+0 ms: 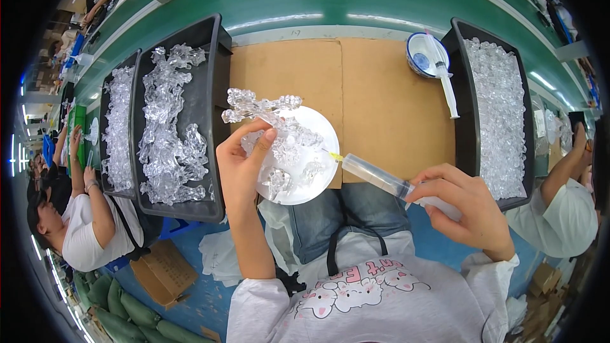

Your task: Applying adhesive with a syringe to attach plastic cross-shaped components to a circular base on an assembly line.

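My left hand (240, 159) is closed on a clear, knobbly plastic piece (251, 107), holding it over a round white plate (325, 128). Its exact kind I cannot make out. More clear pieces (277, 181) lie on the plate. Fingers of my right hand (467, 206) are wrapped round a large clear syringe (375, 174) with a yellow tip. The syringe points left, and its thin needle end is close to the clear piece; whether they touch I cannot tell.
A blue-rimmed bowl (417, 41) with a second syringe (447, 92) leaning over its edge stands at the back right. Black bins of clear pieces flank the cardboard-covered work area: one bin (219, 89) at left, another beyond it, one (467, 108) at right. Other people sit on both sides.
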### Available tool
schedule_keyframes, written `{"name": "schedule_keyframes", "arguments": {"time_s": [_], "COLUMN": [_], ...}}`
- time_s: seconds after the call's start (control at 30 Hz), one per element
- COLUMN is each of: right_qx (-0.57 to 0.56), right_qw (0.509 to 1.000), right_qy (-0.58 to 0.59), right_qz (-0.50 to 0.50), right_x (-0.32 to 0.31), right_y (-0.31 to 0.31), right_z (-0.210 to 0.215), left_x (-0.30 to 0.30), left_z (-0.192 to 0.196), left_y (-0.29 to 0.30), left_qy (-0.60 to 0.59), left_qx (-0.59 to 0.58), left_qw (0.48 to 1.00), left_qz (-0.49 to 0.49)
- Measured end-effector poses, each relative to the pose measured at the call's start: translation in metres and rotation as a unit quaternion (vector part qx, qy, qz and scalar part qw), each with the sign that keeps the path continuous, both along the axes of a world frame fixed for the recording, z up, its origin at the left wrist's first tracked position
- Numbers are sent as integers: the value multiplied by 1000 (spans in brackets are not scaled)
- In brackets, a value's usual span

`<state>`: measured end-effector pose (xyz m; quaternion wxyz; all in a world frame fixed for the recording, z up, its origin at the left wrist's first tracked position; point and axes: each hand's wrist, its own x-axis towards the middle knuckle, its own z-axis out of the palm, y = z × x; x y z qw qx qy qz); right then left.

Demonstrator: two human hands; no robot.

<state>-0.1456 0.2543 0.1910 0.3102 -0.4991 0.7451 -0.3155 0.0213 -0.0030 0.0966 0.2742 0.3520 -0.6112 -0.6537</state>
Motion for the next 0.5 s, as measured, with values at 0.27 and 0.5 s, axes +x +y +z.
{"name": "schedule_keyframes", "arguments": {"time_s": [0.27, 0.5], "right_qx": [-55, -19], "right_qw": [997, 999], "right_qy": [-44, -40], "right_qz": [-36, 16], "right_x": [-13, -12], "right_y": [0, -9], "right_z": [-4, -7], "left_x": [-16, -20], "left_z": [-6, -6], "left_y": [-13, -15], "left_qy": [18, 19], "left_qx": [5, -2], "left_qw": [999, 998], "left_qz": [51, 52]}}
